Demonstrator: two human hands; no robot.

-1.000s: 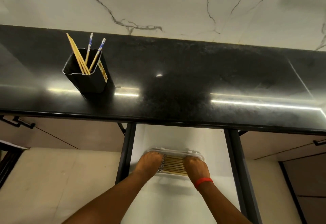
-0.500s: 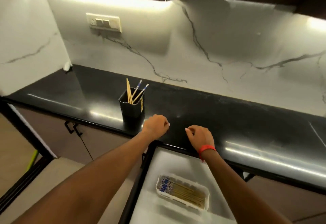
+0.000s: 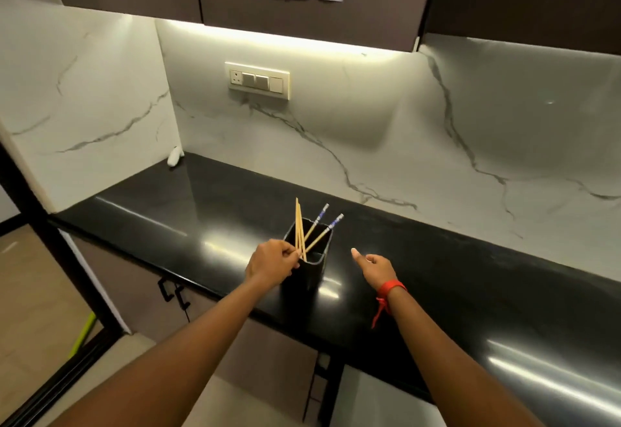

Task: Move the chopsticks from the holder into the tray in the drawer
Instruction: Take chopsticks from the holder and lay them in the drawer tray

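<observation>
Black glossy countertop under marble backsplash. Black holder stands near counter's front edge, holding plain wooden chopsticks and two blue-patterned chopsticks. Left hand pinches plain chopsticks at holder rim. Right hand hovers beside holder, loosely curled, thumb out, holding nothing. Drawer corner visible below, bottom edge.

Holder on countertop, near front edge. Chopsticks upright in holder. Left hand touching holder's left side; right hand right of holder, apart. Switch plate on wall behind.
</observation>
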